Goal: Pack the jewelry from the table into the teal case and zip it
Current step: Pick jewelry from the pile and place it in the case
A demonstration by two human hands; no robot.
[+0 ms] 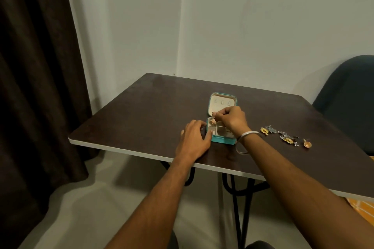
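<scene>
Nearest, the left hand [195,137] lies with loosely bent fingers against the left side of the small teal zip-around jewelry case [221,125], steadying its open tray near the front edge of the dark brown table [141,111]. Just beyond, the right hand [232,119] pinches a gold dangling earring [213,119] over the tray's cream compartments, the lid standing open behind. I would lower it slowly into a free compartment before letting go, then turn to the loose gold and silver floral jewelry pieces [283,136] lying well apart to the right.
</scene>
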